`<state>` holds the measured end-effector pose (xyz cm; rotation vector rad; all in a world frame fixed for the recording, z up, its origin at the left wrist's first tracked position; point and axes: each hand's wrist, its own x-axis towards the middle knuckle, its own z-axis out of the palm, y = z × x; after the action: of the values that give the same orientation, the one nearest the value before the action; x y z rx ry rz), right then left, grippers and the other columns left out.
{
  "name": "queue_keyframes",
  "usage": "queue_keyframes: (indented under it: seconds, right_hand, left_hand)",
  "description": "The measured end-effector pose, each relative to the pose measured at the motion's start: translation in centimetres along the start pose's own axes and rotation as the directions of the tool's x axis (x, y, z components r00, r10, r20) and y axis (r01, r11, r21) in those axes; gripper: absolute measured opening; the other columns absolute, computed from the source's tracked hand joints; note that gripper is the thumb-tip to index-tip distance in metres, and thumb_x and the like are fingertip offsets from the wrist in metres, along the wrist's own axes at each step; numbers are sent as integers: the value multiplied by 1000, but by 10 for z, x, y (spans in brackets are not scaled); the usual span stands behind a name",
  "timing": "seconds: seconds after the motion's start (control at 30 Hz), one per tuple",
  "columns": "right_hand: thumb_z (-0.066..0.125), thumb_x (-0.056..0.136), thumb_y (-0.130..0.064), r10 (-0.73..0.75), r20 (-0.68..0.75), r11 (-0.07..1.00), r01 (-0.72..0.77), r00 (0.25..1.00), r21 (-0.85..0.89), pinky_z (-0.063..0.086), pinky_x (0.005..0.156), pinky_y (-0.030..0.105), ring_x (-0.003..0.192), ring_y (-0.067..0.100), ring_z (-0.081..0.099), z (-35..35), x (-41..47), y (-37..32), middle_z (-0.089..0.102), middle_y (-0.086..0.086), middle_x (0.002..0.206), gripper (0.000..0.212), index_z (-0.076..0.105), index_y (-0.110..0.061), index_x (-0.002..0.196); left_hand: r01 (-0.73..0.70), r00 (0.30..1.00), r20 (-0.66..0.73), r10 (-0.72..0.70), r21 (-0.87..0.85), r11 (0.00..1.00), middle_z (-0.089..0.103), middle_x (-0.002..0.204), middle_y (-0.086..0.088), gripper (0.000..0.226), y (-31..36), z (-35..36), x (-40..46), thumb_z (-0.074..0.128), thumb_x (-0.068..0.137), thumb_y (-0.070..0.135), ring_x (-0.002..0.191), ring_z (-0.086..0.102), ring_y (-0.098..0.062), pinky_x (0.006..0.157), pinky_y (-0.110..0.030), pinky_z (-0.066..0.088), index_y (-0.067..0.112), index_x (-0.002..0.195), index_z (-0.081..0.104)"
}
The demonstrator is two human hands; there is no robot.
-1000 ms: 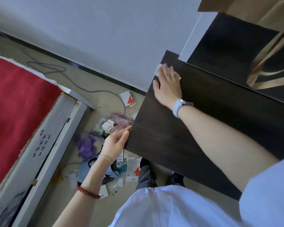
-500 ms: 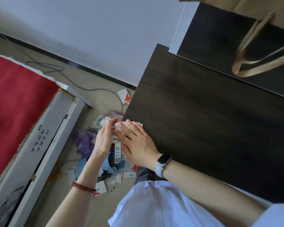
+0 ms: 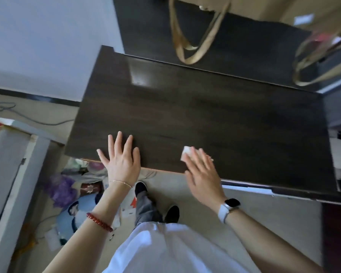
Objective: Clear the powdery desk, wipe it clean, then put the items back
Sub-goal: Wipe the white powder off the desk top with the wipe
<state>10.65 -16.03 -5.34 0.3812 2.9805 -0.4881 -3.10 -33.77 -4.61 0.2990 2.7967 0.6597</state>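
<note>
The dark wooden desk (image 3: 215, 119) fills the middle of the head view, its top bare and shiny. My left hand (image 3: 120, 160) lies flat with spread fingers on the desk's near left edge. My right hand (image 3: 202, 174) presses a white wipe (image 3: 186, 152) against the desk near the front edge, fingers straight over it; most of the wipe is hidden under the hand.
Several items lie in a pile (image 3: 75, 186) on the floor left of my feet. Tan bag straps (image 3: 193, 44) hang over a dark cabinet (image 3: 244, 36) behind the desk. A white-framed bed (image 3: 12, 174) stands at the left. A cable (image 3: 28, 119) runs along the wall.
My right hand carried the wipe from the desk's left corner rightward along the front edge. My left hand left the corner and now lies flat on the desk top. The camera tilted toward the desk.
</note>
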Motion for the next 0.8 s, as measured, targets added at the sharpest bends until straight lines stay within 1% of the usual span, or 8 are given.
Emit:
queue_keyframes:
  seconds: [0.07,0.17,0.27,0.37,0.47,0.63,0.73,0.8]
  right_hand:
    - [47,87,-17,203,-86,979,-202,975,21,32,105,55,133,43,33,-8,-22,42,40,18,144,46,45,-10,132]
    - [47,91,-8,493,-193,870,-483,848,101,25,109,56,136,46,24,-19,-44,89,32,25,146,46,39,-4,135]
    - [43,93,-8,644,-195,765,-622,740,170,13,115,53,140,44,13,-19,-43,98,22,25,150,47,32,-2,139]
    - [40,95,-14,735,-187,678,-699,652,226,8,114,54,141,43,7,-10,-26,67,14,23,153,50,25,-5,142]
    - [42,94,-17,688,-195,725,-654,699,217,9,115,55,140,46,10,3,-8,14,17,27,151,51,27,-5,141]
    - [48,88,-20,564,-198,823,-530,801,204,23,106,64,131,54,27,31,31,-100,33,29,143,49,42,-2,134]
    - [44,91,-26,435,-143,892,-405,889,200,15,111,60,137,48,20,51,50,-171,29,22,149,51,36,-9,138]
    - [40,92,-28,328,-106,930,-301,939,211,10,111,58,138,44,19,62,59,-215,29,17,150,49,36,-12,138]
  left_hand:
    - [-62,998,34,61,35,997,19,154,-6,44,17,13,-4,37,94,29,144,0,-25,111,-59,-4,21,138,36]
    - [-115,992,63,110,90,989,14,155,-8,46,29,25,-8,42,92,29,144,0,-26,112,-57,0,20,137,37]
    - [-72,997,38,69,80,994,13,155,-9,46,24,22,-9,44,91,28,143,0,-28,112,-55,1,19,136,39]
    - [-12,1000,7,12,96,995,14,155,-8,46,0,8,-4,44,92,27,143,1,-28,112,-55,-2,19,137,38]
    - [49,999,-14,-48,109,993,14,155,-8,47,-33,-11,6,43,92,26,143,3,-28,111,-57,-2,19,138,36]
    - [57,998,-12,-56,82,995,18,154,-9,45,-90,-47,25,43,92,22,143,8,-25,111,-53,3,21,137,38]
    - [-29,999,18,29,8,1000,27,151,-7,41,-119,-70,36,44,92,18,139,23,-24,111,-45,14,19,134,44]
    - [-32,998,40,38,-137,990,36,147,-4,39,-132,-84,44,45,92,15,130,39,-25,108,-38,25,16,131,48]
